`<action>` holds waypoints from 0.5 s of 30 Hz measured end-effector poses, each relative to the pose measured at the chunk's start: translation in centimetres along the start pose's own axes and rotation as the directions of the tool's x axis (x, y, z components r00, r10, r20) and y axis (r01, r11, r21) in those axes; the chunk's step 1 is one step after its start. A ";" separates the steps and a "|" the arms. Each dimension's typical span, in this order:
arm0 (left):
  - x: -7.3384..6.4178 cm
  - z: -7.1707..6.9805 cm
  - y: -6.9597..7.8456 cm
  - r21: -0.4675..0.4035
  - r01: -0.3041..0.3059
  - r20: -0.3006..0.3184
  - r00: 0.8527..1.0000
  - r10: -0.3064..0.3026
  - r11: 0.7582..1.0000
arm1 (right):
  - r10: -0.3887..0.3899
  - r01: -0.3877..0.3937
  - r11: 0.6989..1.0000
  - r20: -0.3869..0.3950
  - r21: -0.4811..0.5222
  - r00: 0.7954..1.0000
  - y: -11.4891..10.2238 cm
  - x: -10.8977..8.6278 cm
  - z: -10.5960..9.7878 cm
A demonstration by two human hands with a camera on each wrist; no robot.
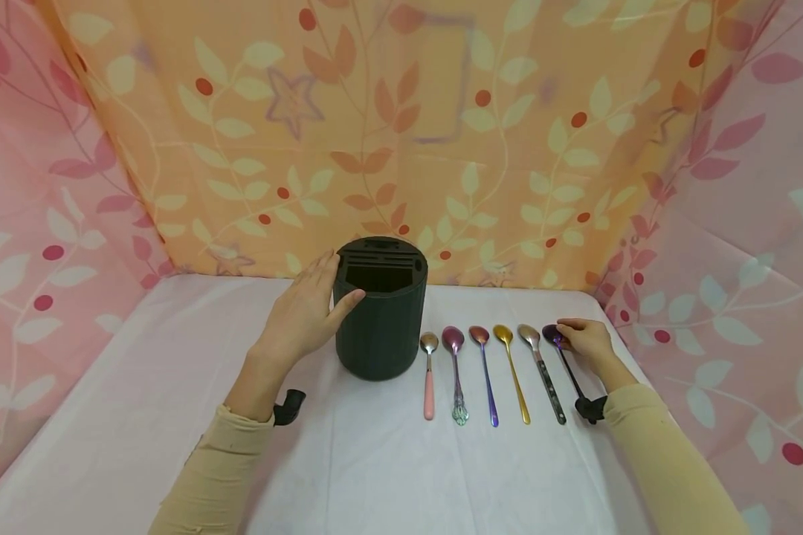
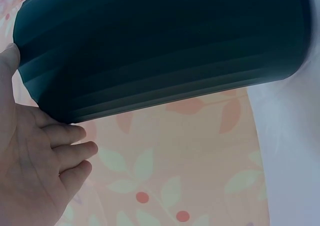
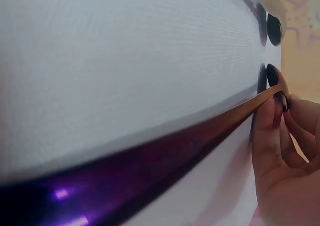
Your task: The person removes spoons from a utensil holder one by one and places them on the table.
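1. The left hand (image 1: 302, 312) lies flat, fingers straight, against the nine-o'clock side of the dark slotted holder (image 1: 381, 308); nothing shows inside its open compartment.
2. The right hand (image 1: 585, 343) pinches the dark purple spoon (image 1: 562, 357), last of six at the holder's three o'clock.

The holder (image 1: 380, 312) looked like matt dark plastic with fine ribs down its wall. The spoons (image 1: 485, 371) were glossy polished metal, several tinted purple, gold or rainbow; one had a smooth pink handle (image 1: 429, 394). A smooth white cloth covered the tabletop (image 1: 174, 386), and printed matt fabric (image 1: 401, 111) hung behind.
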State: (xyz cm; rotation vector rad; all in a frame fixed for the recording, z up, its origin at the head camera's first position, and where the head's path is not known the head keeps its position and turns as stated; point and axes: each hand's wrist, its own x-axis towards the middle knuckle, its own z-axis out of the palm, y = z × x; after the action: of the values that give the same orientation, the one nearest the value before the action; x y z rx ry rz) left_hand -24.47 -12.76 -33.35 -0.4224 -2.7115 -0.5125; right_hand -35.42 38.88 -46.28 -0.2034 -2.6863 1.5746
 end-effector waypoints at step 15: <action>0.2 0.3 -0.3 -0.058 0.023 0.007 1.000 -0.023 0.998 | 0.070 -0.065 0.976 0.019 -0.210 0.997 -1.8 -1.2 -0.3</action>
State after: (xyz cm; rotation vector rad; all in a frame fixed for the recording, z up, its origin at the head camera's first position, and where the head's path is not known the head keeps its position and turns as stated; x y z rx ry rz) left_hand -24.81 -12.81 -33.65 -0.4087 -2.7154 -0.5991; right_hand -34.40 38.08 -44.49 -0.2823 -2.8932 1.3155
